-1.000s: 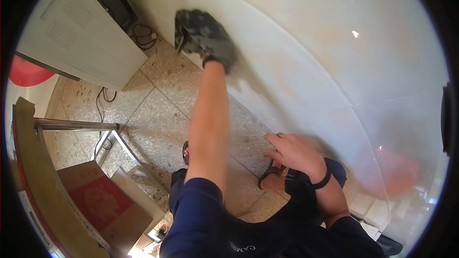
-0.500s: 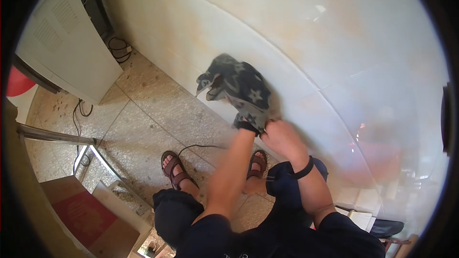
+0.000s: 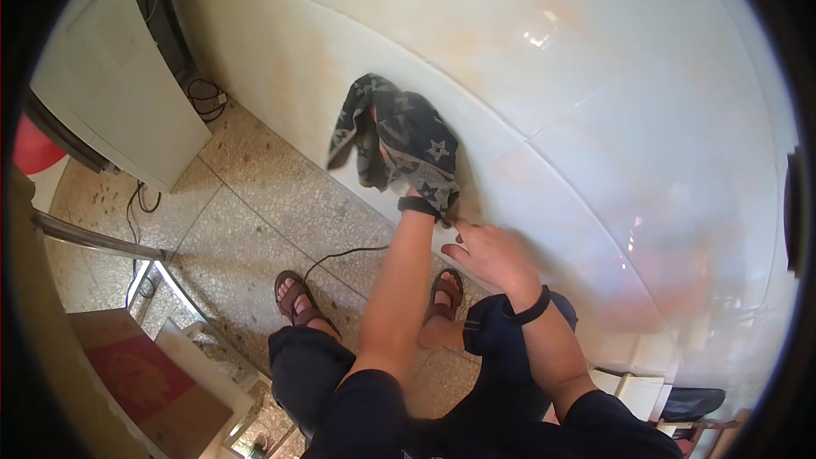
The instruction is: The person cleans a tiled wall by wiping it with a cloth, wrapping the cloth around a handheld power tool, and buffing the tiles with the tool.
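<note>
A dark grey cloth with pale stars (image 3: 414, 132) covers my left hand (image 3: 414, 195) and lies against the pale glossy wall. Only the wrist with its dark band shows below the cloth; most of the fingers are hidden in its folds, and the cloth goes along with the hand. My right hand (image 3: 493, 255) is just below the cloth's lower corner, near the wall, thumb and forefinger apart. The forefinger reaches to that corner; whether it touches I cannot tell.
The marbled wall (image 3: 595, 119) runs along the right. A white cabinet (image 3: 110, 76) stands at the far left, with coiled cable (image 3: 206, 100) beside it. At lower left are a metal frame (image 3: 102, 235) and a cardboard box (image 3: 149, 374). Books (image 3: 637, 395) lie at lower right.
My left hand and the cloth have moved up and left along the wall, and the cloth has spread out. My right hand has loosened from a closed shape at the cloth's corner.
</note>
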A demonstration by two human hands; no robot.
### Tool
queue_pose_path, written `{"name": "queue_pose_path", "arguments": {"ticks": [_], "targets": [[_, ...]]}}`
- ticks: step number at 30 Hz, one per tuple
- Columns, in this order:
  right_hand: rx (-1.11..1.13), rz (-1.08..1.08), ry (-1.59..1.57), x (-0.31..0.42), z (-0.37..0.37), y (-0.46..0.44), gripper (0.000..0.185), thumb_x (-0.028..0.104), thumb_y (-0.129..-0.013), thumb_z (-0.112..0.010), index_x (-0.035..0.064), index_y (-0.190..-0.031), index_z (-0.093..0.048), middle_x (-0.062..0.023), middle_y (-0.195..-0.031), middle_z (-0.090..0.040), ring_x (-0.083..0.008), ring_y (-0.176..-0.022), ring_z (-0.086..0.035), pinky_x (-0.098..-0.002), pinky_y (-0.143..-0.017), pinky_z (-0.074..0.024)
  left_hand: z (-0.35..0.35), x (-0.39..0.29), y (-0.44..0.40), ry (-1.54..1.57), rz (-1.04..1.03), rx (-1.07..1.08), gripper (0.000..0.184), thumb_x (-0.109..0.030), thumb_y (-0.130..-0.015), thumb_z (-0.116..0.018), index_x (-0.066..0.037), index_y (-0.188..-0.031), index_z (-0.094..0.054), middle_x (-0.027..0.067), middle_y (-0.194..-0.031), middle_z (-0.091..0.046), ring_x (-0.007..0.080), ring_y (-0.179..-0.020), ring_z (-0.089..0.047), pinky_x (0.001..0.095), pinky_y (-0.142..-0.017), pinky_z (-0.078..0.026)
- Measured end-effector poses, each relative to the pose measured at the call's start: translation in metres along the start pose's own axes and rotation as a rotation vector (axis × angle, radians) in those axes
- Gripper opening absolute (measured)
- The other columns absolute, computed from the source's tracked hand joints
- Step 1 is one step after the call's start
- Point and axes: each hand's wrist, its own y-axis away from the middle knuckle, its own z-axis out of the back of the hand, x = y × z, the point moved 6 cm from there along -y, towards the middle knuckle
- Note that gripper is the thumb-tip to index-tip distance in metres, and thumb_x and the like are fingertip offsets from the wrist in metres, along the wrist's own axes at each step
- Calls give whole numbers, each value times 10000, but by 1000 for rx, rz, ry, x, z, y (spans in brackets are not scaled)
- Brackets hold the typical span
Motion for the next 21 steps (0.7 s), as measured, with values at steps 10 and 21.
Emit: {"name": "queue_pose_path", "arguments": {"ticks": [10,21], "targets": [[24,106,-3,19,-9,-5,309,244,-856,-728,-58,-921,-734,-288,-904,-710,-461,-895,-697,-510,-798,-564,-102,-57,89,-678,-536,-139,288,-164,-1045,-593,16,-1254,-675,50,-1015,-727,160,-868,-695,293,-812,-583],[-627,78,-1274,-5,55,-11,246,76,-1009,-573,-43,-1206,-662,-134,-1087,-750,-171,-894,-738,-330,-693,-587,-102,-80,108,-1115,-638,-183,273,-134,-979,-571,78,-1127,-658,142,-989,-765,173,-866,-659,306,-798,-513]]}}
